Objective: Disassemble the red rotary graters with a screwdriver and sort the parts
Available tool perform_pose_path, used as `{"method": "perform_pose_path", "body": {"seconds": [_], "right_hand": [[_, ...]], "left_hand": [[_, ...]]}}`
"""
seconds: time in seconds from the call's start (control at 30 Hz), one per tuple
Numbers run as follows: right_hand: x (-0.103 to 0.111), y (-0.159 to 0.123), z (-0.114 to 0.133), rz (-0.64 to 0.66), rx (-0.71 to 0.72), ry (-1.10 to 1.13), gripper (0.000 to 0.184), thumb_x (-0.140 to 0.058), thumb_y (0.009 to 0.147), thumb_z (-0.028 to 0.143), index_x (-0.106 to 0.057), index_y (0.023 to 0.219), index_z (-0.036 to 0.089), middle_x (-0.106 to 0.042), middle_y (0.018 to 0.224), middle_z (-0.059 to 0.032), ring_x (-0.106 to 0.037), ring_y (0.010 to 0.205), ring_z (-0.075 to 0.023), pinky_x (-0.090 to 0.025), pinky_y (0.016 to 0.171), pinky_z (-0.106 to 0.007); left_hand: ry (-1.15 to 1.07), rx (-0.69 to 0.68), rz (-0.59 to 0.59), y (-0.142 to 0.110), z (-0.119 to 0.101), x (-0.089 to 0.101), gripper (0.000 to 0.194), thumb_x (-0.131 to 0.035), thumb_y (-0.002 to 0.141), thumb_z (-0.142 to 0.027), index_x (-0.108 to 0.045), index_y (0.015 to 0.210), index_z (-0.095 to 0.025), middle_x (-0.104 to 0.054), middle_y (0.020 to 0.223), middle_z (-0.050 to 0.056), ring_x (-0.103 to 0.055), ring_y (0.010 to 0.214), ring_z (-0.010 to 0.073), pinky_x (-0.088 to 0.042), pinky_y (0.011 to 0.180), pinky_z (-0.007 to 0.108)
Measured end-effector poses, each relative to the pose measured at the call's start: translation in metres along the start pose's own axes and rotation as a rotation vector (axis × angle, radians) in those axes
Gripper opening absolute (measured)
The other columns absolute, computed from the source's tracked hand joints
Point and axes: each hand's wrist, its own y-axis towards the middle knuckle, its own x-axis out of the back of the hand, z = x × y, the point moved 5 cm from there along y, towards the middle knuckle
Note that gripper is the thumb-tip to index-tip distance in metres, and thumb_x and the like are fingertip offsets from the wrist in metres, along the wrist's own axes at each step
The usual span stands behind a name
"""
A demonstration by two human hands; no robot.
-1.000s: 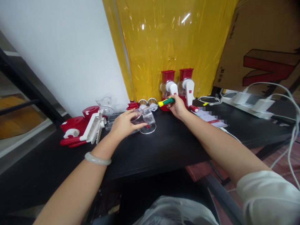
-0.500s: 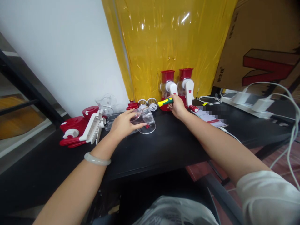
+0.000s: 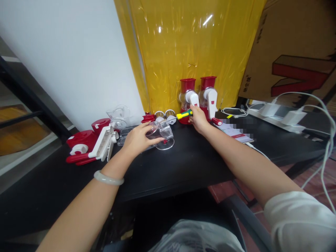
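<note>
My left hand (image 3: 140, 139) is wrapped over a clear plastic grater body (image 3: 166, 130), which lies on its side on the black table. A small red part shows beside its round rim. My right hand (image 3: 198, 119) grips a screwdriver (image 3: 184, 114) by its yellow and green handle. The screwdriver's shaft points left to the clear body; whether its tip touches a screw is too small to tell. Just behind the clear body are two metal grater drums (image 3: 170, 116) and a red plastic part (image 3: 148, 118).
Two assembled red and white rotary graters (image 3: 189, 99) stand behind my right hand. Red bases (image 3: 83, 139) and white crank arms (image 3: 101, 142) lie at the left. A phone (image 3: 235, 131), a power strip (image 3: 278, 117) with cables and a cardboard box (image 3: 291, 45) are at the right.
My right hand has shifted very slightly left, and the screwdriver handle appears turned a little in its grip. My left hand and the clear body stay in place.
</note>
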Motion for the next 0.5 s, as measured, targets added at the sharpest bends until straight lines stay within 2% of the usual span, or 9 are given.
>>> {"method": "perform_pose_path", "body": {"seconds": [0.13,0.23,0.37,0.5], "right_hand": [[-0.0025,-0.0042,0.0011,-0.040,-0.084,0.108,0.014,-0.050,0.088,0.024,-0.046,0.076,0.022,-0.035,0.050,0.0091,-0.033,0.040,-0.0066,-0.038,0.046,-0.021],[-0.0047,-0.0051,0.0016,-0.018,-0.106,0.207,0.013,-0.046,0.088,0.020,-0.049,0.075,0.020,-0.046,0.055,0.0057,-0.041,0.045,-0.0073,-0.039,0.048,-0.021],[-0.0019,-0.0015,-0.0026,-0.009,-0.101,0.175,0.022,-0.046,0.093,0.033,-0.053,0.077,0.019,-0.054,0.060,0.0024,-0.048,0.047,-0.0087,-0.043,0.051,-0.023],[0.0032,0.0037,-0.0049,-0.021,-0.006,0.008,0.036,-0.059,0.086,0.055,-0.050,0.075,0.022,-0.042,0.051,0.0071,-0.040,0.041,-0.0083,-0.040,0.046,-0.023]], "left_hand": [[-0.001,-0.010,-0.003,0.0000,-0.0014,0.0004,0.049,-0.082,0.074,-0.055,-0.074,0.109,-0.021,-0.066,0.129,0.014,-0.062,0.120,0.0313,-0.050,0.103,0.045],[0.007,-0.001,0.008,0.0002,-0.0013,0.0008,0.051,-0.082,0.074,-0.056,-0.074,0.110,-0.021,-0.066,0.129,0.013,-0.062,0.120,0.0327,-0.051,0.102,0.046],[0.004,-0.010,0.007,0.0003,-0.0024,0.0020,0.050,-0.083,0.074,-0.054,-0.074,0.109,-0.020,-0.066,0.128,0.014,-0.063,0.119,0.0322,-0.051,0.102,0.045],[0.007,-0.013,-0.002,-0.0001,-0.0028,0.0018,0.048,-0.083,0.074,-0.054,-0.074,0.107,-0.021,-0.067,0.126,0.014,-0.063,0.119,0.0308,-0.051,0.102,0.045]]}}
